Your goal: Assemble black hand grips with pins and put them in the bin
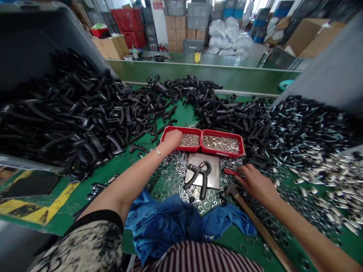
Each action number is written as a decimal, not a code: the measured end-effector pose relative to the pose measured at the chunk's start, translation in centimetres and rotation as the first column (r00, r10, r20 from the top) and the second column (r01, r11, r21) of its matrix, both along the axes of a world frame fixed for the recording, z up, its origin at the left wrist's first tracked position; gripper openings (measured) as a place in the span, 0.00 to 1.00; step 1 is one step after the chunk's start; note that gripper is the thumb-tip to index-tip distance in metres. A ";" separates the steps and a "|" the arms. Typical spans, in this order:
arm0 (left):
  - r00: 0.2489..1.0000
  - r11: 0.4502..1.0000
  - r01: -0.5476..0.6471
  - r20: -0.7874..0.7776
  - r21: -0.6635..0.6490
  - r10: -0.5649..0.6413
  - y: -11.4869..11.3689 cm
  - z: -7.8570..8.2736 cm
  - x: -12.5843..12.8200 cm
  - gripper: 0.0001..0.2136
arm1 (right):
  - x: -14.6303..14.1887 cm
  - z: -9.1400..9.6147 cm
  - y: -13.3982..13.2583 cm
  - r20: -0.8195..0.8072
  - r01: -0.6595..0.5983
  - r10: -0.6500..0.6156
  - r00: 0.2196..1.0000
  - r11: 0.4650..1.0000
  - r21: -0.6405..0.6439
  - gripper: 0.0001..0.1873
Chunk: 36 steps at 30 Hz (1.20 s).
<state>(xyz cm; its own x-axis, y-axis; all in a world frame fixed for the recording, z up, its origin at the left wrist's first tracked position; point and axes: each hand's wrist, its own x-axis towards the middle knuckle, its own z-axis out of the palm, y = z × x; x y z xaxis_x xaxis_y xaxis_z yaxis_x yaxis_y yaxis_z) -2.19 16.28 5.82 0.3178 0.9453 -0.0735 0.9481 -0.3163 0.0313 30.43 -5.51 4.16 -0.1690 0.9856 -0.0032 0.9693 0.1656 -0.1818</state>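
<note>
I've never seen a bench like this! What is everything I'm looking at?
Red trays: two, red, bench centre
Small metal parts: uncountable, silvery, in both trays
Plate: one, silver, before trays
Black parts: heaps, black, mostly left and behind trays
Rings: many, silver, around plate
Cylinders: many, silver, right
Hammer: one, brown handle, right
Red tool: one, red, between right fingers
Cloth: seemingly one, blue, near edge
Sacks: several, white, background
Left hand: one, bare, in left tray
Right hand: one, bare, near hammer

2 trays (201, 141) behind the plate (214, 174).
</note>
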 end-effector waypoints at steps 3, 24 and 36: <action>0.999 0.999 -0.044 0.002 0.028 0.044 -0.3 -0.2 -0.2 0.13 | -0.7 -0.9 2.0 0.155 -0.094 0.097 0.983 0.995 -0.030 0.13; 0.784 0.924 0.382 0.532 -0.007 -0.320 -17.6 -0.9 -1.2 0.09 | -12.5 -1.7 4.4 -0.910 0.167 -0.256 0.327 0.963 -0.211 0.17; 0.865 0.913 0.387 0.291 0.130 -0.408 -21.1 -5.0 0.0 0.06 | -13.7 -1.3 5.0 -0.452 0.047 -0.024 0.892 0.998 0.040 0.17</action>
